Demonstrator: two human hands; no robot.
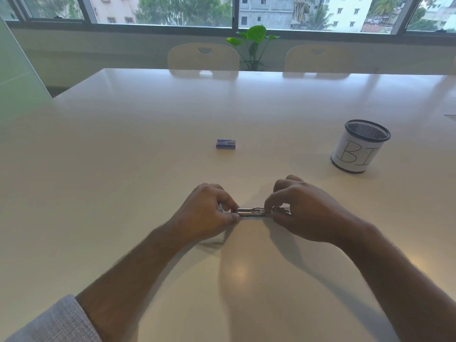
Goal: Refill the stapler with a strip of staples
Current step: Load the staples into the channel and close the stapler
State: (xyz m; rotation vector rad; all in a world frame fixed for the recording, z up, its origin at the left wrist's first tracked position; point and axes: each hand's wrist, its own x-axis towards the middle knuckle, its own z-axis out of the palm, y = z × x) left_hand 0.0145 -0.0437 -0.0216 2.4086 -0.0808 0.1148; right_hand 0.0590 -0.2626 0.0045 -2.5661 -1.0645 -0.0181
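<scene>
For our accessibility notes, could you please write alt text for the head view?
Both hands, left and right, hold a small metal stapler low over a white table. Beyond lie a small blue staple box and a mesh cup.

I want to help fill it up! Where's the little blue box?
The small blue box lies flat near the middle of the white table, beyond both hands and the stapler, left of the mesh pen cup.

The white paper wrap on the mesh cup point(357, 149) bears handwritten "BI"; print on the small blue box point(226, 144) is too blurred to read.
</scene>
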